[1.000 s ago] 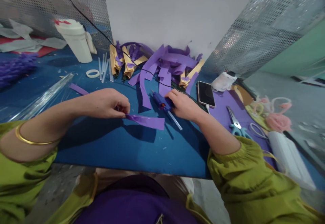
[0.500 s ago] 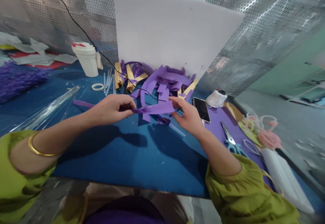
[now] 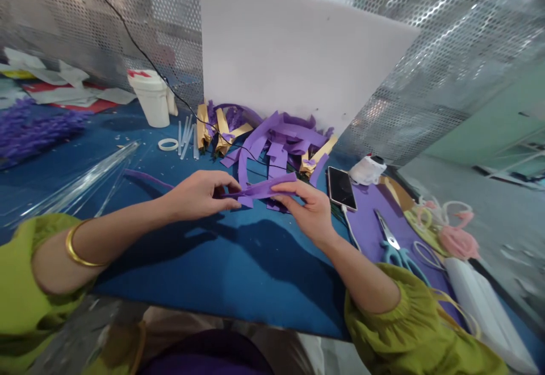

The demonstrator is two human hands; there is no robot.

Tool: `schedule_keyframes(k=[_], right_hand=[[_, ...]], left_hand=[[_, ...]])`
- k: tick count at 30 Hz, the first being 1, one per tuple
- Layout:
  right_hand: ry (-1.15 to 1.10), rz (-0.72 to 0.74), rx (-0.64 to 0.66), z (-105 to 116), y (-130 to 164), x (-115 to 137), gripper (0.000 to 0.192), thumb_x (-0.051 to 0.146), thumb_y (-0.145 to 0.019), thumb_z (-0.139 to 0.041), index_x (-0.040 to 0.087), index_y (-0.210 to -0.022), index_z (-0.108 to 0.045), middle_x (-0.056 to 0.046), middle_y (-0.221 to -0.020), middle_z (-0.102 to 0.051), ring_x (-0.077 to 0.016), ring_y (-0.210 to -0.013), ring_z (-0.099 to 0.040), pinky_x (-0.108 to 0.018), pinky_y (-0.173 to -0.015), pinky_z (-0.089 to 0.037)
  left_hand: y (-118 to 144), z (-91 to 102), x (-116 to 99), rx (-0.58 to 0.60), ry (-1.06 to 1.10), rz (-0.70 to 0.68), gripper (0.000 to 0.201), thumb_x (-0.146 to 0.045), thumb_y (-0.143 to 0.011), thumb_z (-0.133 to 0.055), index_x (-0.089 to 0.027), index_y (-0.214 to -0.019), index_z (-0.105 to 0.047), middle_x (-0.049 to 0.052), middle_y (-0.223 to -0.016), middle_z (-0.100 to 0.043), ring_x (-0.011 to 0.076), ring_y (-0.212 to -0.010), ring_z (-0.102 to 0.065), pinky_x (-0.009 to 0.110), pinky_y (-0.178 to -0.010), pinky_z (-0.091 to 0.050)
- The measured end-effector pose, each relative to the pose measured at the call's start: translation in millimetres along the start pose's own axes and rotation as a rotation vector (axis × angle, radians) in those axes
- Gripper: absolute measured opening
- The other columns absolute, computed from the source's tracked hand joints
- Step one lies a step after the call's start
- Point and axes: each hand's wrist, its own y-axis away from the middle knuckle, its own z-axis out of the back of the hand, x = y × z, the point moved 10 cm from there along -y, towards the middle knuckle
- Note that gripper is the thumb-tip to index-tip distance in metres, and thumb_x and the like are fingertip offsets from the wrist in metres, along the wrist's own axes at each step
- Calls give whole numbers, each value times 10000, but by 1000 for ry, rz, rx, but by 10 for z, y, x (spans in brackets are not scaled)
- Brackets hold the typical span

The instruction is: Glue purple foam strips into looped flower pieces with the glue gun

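Observation:
I hold a purple paper strip (image 3: pixel 260 189) above the blue table (image 3: pixel 221 261) with both hands. My left hand (image 3: pixel 200 194) pinches its left end between thumb and fingers. My right hand (image 3: pixel 307 209) grips the strip's right end, fingers curled under it. Behind the strip lies a heap of purple strips and gold-wrapped pieces (image 3: pixel 272 137) against a white board (image 3: pixel 293 46). The glue gun is hidden behind my hands.
A phone (image 3: pixel 340 188) and scissors (image 3: pixel 394 244) lie to the right on a purple sheet. A white jar (image 3: pixel 151 98), a tape ring (image 3: pixel 167 144) and glue sticks (image 3: pixel 186 135) stand at the back left. Clear plastic wrap (image 3: pixel 80 179) lies left. Perforated metal walls enclose the table.
My right hand let go of the glue gun on the table and took the strip's right end. Both hands raised the strip and brought its ends closer together.

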Motion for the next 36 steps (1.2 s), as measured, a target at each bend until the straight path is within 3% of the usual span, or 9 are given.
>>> schedule_keyframes(k=[3, 7, 10, 13, 18, 22, 28, 36], right_hand=[[33, 15, -22, -12, 36, 59, 100, 211, -863, -694, 258, -922, -759, -6, -879, -752, -163, -826, -684, -282, -738, -534], [42, 16, -7, -54, 50, 94, 53, 230, -848, -716, 248, -887, -748, -8, -866, -748, -159, -797, -681, -279, -715, -528], [-24, -51, -30, -43, 45, 29, 24, 244, -844, -722, 231, -824, -722, -15, -906, -760, -164, -852, -695, -283, -759, -532], [-97, -163, -52, -43, 53, -81, 80, 262, -837, -726, 217, -777, -697, -22, -947, -768, -164, -869, -697, -279, -760, -530], [-149, -338, -87, -54, 103, -225, 148, 314, -797, -752, 200, -732, -683, -6, -758, -733, -126, -650, -626, -250, -610, -488], [-228, -406, -94, -88, 133, -261, 170, 324, -783, -759, 194, -716, -671, -3, -706, -717, -126, -633, -616, -252, -607, -481], [-232, -387, -101, -112, 141, -227, 182, 329, -790, -755, 191, -707, -669, -6, -705, -717, -131, -659, -621, -260, -629, -481], [-226, -284, -106, -105, 142, -168, 166, 313, -801, -747, 205, -712, -659, -17, -742, -717, -162, -728, -657, -292, -658, -521]], left_hand=[[4, -153, 46, 70, 95, 46, 381, -475, -805, -674, -195, -1052, -750, 8, -835, -732, 160, -702, -622, 238, -636, -438], [12, -305, 40, 141, 231, 63, 278, -392, -864, -605, -173, -909, -771, -9, -692, -677, 140, -649, -604, 220, -608, -420], [13, -307, 40, 129, 267, 76, 264, -357, -866, -600, -158, -817, -766, -14, -617, -634, 118, -570, -546, 210, -542, -381], [14, -282, 15, 113, 284, 56, 264, -342, -874, -595, -157, -788, -762, 0, -662, -673, 123, -612, -571, 205, -574, -400], [24, -263, -11, 75, 304, 24, 282, -370, -882, -606, -153, -801, -767, 12, -746, -707, 136, -704, -610, 209, -650, -427], [43, -252, 1, 25, 332, 53, 286, -403, -858, -651, -150, -852, -783, 13, -728, -698, 136, -677, -594, 212, -604, -413], [61, -130, -65, -95, 333, 22, 309, -385, -853, -658, -136, -707, -768, 36, -689, -710, 138, -664, -611, 216, -609, -434], [101, -128, -27, -110, 334, 81, 271, -402, -768, -761, -173, -903, -811, 27, -736, -733, 153, -656, -617, 229, -567, -442]])
